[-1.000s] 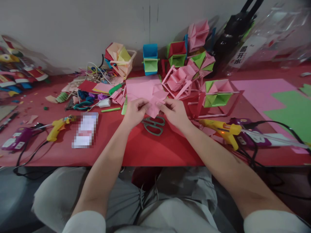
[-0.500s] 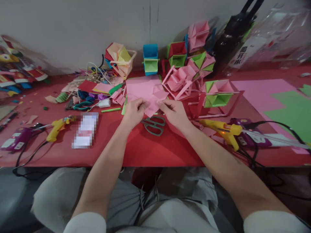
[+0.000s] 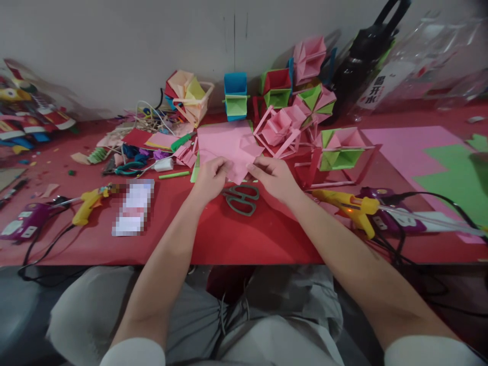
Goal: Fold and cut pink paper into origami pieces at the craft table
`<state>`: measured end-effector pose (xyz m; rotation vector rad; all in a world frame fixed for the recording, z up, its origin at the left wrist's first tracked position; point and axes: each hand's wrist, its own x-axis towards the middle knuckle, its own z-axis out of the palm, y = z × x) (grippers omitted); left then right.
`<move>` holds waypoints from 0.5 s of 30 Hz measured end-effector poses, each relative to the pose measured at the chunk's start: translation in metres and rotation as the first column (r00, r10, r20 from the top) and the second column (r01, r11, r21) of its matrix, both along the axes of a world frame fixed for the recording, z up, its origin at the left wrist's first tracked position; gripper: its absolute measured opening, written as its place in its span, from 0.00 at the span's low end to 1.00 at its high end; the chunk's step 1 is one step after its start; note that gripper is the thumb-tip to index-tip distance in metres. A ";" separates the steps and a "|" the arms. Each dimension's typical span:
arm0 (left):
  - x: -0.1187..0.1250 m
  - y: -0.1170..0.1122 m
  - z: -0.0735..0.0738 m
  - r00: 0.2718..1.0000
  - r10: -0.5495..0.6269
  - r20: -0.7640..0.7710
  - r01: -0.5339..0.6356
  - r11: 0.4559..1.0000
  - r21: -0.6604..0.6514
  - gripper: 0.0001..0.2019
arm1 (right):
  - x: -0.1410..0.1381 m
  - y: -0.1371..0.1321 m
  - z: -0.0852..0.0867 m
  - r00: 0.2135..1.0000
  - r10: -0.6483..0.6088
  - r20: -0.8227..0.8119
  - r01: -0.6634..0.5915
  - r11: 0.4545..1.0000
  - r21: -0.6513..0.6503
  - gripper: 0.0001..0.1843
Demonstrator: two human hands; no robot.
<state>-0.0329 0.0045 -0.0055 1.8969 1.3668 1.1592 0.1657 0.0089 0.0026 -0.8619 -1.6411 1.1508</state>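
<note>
Nudged slightly rightward, pink paper (image 3: 238,171) (plain, sharp-cornered) is pinched by both hands (image 3: 211,178) (image 3: 275,177).

Short white sleeves (image 3: 133,352), grey trousers (image 3: 91,315), thin drawstring (image 3: 222,311)

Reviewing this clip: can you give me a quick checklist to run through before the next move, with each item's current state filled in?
1. Left hand on the small pink paper: ok, at its left edge.
2. Right hand on the same paper: ok, at its right edge.
3. Paper folded accurately: cannot tell; the hands cover part of it.
4. Scissors shut: cannot tell; the handles show, the blades are hidden.
5. Right-side yellow glue gun well away from the right forearm: not ok; its tip points at the arm and looks close, with an orange light on.
6. Phone apart from both hands: ok.
</note>
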 end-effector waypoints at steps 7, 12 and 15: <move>0.007 -0.005 0.004 0.989 -0.146 -0.032 0.147 0.989 0.022 0.15 | 0.001 0.001 -0.001 0.999 0.009 -0.034 -0.010 0.999 -0.036 0.19; 0.004 -0.010 0.010 0.977 -0.203 0.061 0.205 0.978 -0.042 0.24 | 0.000 0.005 -0.008 0.998 -0.007 -0.059 0.004 0.998 -0.057 0.27; 0.000 -0.012 0.010 0.970 -0.213 0.119 0.224 0.971 -0.090 0.27 | 0.000 0.008 -0.011 0.997 0.000 -0.073 -0.004 0.998 -0.056 0.29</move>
